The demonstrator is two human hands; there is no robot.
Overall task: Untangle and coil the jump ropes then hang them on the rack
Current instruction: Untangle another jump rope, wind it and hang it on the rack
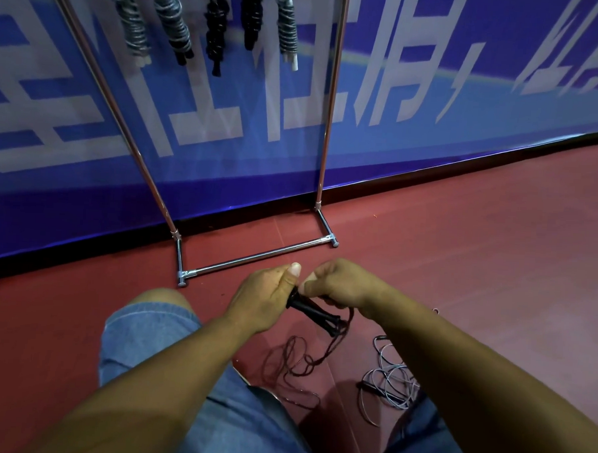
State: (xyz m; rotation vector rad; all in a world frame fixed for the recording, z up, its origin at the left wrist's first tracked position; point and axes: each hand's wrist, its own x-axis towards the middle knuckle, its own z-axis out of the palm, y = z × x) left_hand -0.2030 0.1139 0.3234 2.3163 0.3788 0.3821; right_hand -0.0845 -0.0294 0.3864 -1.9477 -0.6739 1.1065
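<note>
Nearest the camera, denim-clad knees (142, 332) are seen on either side of a patch of red floor (495, 252). Between them the slack of a dark red jump rope (297, 359) is spread in loose, overlapping loops. Just beside the right knee a grey jump rope (392, 377) lies in a tangled heap, touched by neither hand.

Above the slack, a pair of black handles (316, 312) is gripped side by side in the left hand (264, 293), the fingers curled round them and the thumb laid over the top. The dark cord appears to be pinched by the right hand (343, 286) close to the handles' upper end, and from there it is led down past their lower end to the floor.

The step is judged to be the start of wrapping the cord round the handles. For a neat bundle, the handles should be clamped parallel, the first turn drawn tight, and each later turn laid beside the last. The slack is best fed through the pinching fingers, so that crossings on the floor are drawn out before they reach the wrap. Any knot should be cleared first.

Farther off, the steel rack (255, 257) stands against a blue banner (433, 95). Five wrapped ropes (172, 25) are hung from its top, and a gap is seen between the rightmost bundle and the right upright.
</note>
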